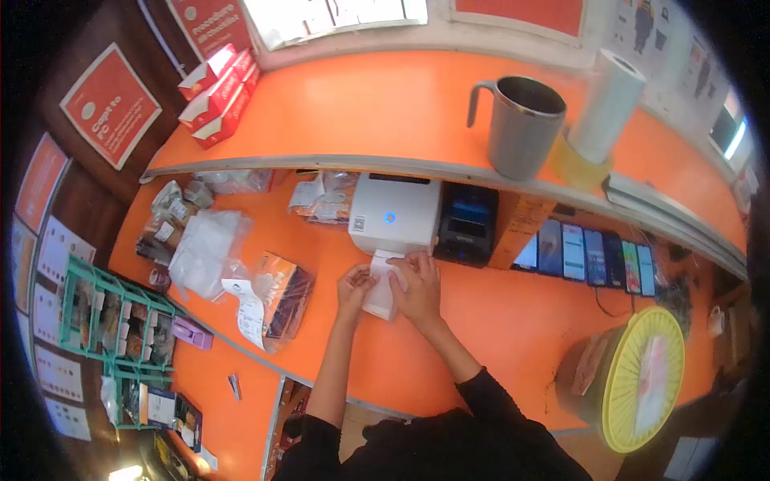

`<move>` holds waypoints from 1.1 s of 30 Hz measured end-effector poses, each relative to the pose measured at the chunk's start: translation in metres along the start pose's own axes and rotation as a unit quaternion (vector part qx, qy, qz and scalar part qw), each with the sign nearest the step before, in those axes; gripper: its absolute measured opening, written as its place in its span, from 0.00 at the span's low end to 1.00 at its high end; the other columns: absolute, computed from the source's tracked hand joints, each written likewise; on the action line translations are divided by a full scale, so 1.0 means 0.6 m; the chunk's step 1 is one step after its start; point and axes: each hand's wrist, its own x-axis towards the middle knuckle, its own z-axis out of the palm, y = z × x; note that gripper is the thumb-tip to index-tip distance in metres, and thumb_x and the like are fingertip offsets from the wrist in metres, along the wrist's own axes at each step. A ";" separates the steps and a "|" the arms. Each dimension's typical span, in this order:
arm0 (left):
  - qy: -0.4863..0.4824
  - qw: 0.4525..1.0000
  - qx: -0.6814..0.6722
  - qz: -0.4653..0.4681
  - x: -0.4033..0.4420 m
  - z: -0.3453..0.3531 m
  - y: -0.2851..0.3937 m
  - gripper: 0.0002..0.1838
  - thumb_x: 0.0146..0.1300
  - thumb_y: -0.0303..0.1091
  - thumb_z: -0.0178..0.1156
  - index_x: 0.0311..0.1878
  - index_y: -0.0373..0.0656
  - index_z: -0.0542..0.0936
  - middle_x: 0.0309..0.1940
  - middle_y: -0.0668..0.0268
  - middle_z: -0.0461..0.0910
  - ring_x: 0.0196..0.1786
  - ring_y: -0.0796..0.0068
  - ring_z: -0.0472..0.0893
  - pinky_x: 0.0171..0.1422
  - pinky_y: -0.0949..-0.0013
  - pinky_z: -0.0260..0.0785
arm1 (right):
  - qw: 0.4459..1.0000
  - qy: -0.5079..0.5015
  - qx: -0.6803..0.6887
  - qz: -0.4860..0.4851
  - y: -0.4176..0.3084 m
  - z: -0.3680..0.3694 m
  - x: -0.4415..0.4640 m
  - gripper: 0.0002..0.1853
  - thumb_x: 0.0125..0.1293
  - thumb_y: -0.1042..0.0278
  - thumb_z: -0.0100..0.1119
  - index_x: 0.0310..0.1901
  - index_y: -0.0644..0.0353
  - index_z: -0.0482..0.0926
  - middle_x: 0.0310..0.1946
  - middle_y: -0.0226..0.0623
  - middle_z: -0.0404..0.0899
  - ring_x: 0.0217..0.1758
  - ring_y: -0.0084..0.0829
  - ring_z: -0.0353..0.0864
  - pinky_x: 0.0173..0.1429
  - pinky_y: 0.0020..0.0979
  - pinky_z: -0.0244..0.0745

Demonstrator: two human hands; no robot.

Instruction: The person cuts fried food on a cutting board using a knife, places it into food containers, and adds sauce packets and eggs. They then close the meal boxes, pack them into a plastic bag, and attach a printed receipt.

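Note:
A white label printer (395,210) with a blue light stands under the shelf, and a white paper strip (380,290) lies in front of it on the orange counter. My right hand (417,289) rests over the strip's right side, its fingers near the printer's front edge. At the strip's left side is my left hand (354,289), its fingers bent in close to the paper; what lies between them is too small to tell. Just right of the white printer sits a black printer (467,224).
Left are an orange packaged box (281,298), plastic bags (207,250) and green racks (104,313). Several phones (573,252) stand right, behind a yellow-lidded tub (643,378). A grey mug (525,128), a film roll (607,104) and red boxes (216,103) are on the shelf.

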 end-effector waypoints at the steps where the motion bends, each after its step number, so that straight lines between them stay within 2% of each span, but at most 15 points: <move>1: 0.007 1.000 0.000 0.007 0.006 -0.004 -0.016 0.13 0.58 0.19 0.64 0.48 0.37 0.81 0.40 0.67 0.83 0.43 0.77 0.81 0.52 0.74 0.74 | 1.000 -0.001 0.006 -0.008 0.000 0.012 0.008 0.10 0.60 0.65 0.62 0.44 0.55 0.82 0.43 0.36 0.73 0.52 0.39 0.72 0.51 0.41 0.68; 3: -0.032 0.994 -0.093 0.057 0.022 -0.017 -0.057 0.15 0.57 0.17 0.62 0.49 0.37 0.81 0.41 0.66 0.82 0.44 0.78 0.81 0.51 0.74 0.74 | 0.991 -0.022 -0.098 -0.084 0.001 0.036 0.021 0.12 0.58 0.62 0.64 0.42 0.55 0.82 0.43 0.35 0.74 0.51 0.39 0.72 0.52 0.43 0.65; 7: -0.005 0.997 -0.062 0.050 0.020 -0.008 -0.050 0.16 0.57 0.14 0.58 0.48 0.37 0.81 0.41 0.67 0.82 0.44 0.79 0.80 0.51 0.75 0.73 | 0.983 0.006 -0.122 -0.134 0.009 0.059 0.032 0.11 0.57 0.60 0.64 0.38 0.55 0.82 0.41 0.34 0.75 0.50 0.39 0.72 0.52 0.43 0.65; 13: -0.041 0.990 -0.110 0.077 0.026 -0.007 -0.072 0.16 0.58 0.15 0.59 0.50 0.36 0.81 0.38 0.68 0.81 0.42 0.81 0.79 0.49 0.76 0.72 | 0.995 0.004 -0.078 -0.055 0.007 0.074 0.037 0.06 0.56 0.63 0.63 0.29 0.55 0.82 0.35 0.31 0.78 0.44 0.37 0.75 0.51 0.42 0.64; 17: -0.019 0.994 -0.080 0.067 0.018 -0.008 -0.078 0.17 0.60 0.18 0.61 0.53 0.37 0.80 0.34 0.71 0.79 0.38 0.81 0.78 0.48 0.77 0.72 | 0.984 0.150 -0.074 -0.060 0.025 0.075 0.035 0.03 0.54 0.71 0.66 0.29 0.54 0.80 0.33 0.32 0.76 0.39 0.37 0.76 0.47 0.42 0.65; 19: -0.007 0.996 -0.074 0.050 -0.009 -0.006 -0.055 0.19 0.60 0.20 0.62 0.55 0.39 0.79 0.40 0.69 0.78 0.44 0.79 0.77 0.53 0.73 0.70 | 0.977 0.207 -0.024 -0.038 0.012 0.053 0.037 0.04 0.53 0.73 0.66 0.29 0.54 0.79 0.33 0.33 0.75 0.39 0.38 0.76 0.46 0.42 0.65; 21: 0.070 0.974 0.095 0.194 -0.031 0.003 -0.054 0.17 0.70 0.34 0.57 0.59 0.40 0.77 0.55 0.66 0.74 0.57 0.78 0.72 0.64 0.69 0.64 | 0.966 0.259 -0.010 -0.019 -0.009 0.035 0.029 0.06 0.54 0.74 0.67 0.29 0.55 0.78 0.34 0.35 0.75 0.40 0.39 0.76 0.45 0.43 0.65; 22: 0.088 0.972 0.094 0.196 -0.051 0.007 -0.035 0.17 0.70 0.34 0.57 0.59 0.40 0.77 0.55 0.66 0.74 0.57 0.78 0.72 0.64 0.69 0.64 | 0.962 0.272 0.000 -0.015 -0.019 0.036 0.023 0.06 0.54 0.74 0.67 0.29 0.55 0.78 0.34 0.35 0.75 0.40 0.39 0.76 0.45 0.43 0.65; 24: 0.043 0.994 -0.004 0.103 -0.091 0.017 0.009 0.24 0.75 0.48 0.48 0.64 0.43 0.74 0.63 0.66 0.69 0.63 0.76 0.67 0.69 0.63 0.56 | 0.973 0.194 -0.091 -0.091 -0.038 0.043 0.004 0.05 0.55 0.72 0.68 0.34 0.56 0.81 0.40 0.37 0.74 0.45 0.41 0.75 0.48 0.44 0.65; 25: 0.054 0.993 -0.007 0.108 -0.096 0.012 0.010 0.24 0.75 0.48 0.48 0.64 0.43 0.74 0.63 0.66 0.69 0.63 0.76 0.67 0.69 0.63 0.56 | 0.973 0.189 -0.083 -0.101 -0.052 0.045 -0.002 0.05 0.55 0.72 0.68 0.34 0.56 0.81 0.40 0.37 0.74 0.45 0.41 0.75 0.48 0.44 0.65; 27: 0.024 0.970 -0.238 0.052 -0.106 0.004 0.009 0.29 0.76 0.56 0.39 0.67 0.46 0.70 0.64 0.68 0.70 0.63 0.75 0.68 0.69 0.61 0.54 | 0.983 0.062 -0.019 -0.172 -0.089 0.043 -0.011 0.11 0.55 0.71 0.69 0.41 0.54 0.84 0.46 0.38 0.74 0.51 0.41 0.74 0.51 0.44 0.65; 29: 0.035 0.962 -0.261 0.064 -0.112 -0.027 0.005 0.29 0.75 0.56 0.40 0.68 0.46 0.70 0.65 0.67 0.69 0.63 0.74 0.68 0.68 0.61 0.55 | 0.985 0.023 0.030 -0.171 -0.112 0.039 -0.003 0.16 0.54 0.69 0.70 0.46 0.53 0.85 0.51 0.38 0.73 0.53 0.42 0.72 0.53 0.45 0.65; 31: 0.045 0.955 -0.284 0.071 -0.127 -0.053 0.006 0.28 0.75 0.55 0.41 0.68 0.46 0.69 0.66 0.67 0.69 0.63 0.74 0.68 0.67 0.61 0.56 | 0.980 0.052 0.186 -0.055 -0.134 0.052 0.004 0.15 0.56 0.67 0.70 0.46 0.53 0.85 0.52 0.38 0.73 0.54 0.39 0.72 0.53 0.41 0.66; 32: 0.050 0.955 -0.284 0.075 -0.133 -0.061 0.005 0.28 0.75 0.55 0.42 0.68 0.46 0.69 0.65 0.67 0.69 0.63 0.73 0.69 0.66 0.61 0.57 | 0.955 0.014 0.288 0.063 -0.146 0.061 0.008 0.11 0.57 0.67 0.71 0.42 0.58 0.84 0.44 0.37 0.77 0.45 0.32 0.75 0.47 0.34 0.69; 33: 0.055 0.954 -0.285 0.078 -0.140 -0.067 0.003 0.28 0.75 0.55 0.42 0.68 0.47 0.69 0.64 0.67 0.69 0.63 0.71 0.69 0.65 0.62 0.57 | 0.955 0.007 0.290 0.060 -0.139 0.077 0.009 0.11 0.57 0.67 0.71 0.42 0.58 0.84 0.44 0.37 0.77 0.45 0.32 0.75 0.47 0.34 0.69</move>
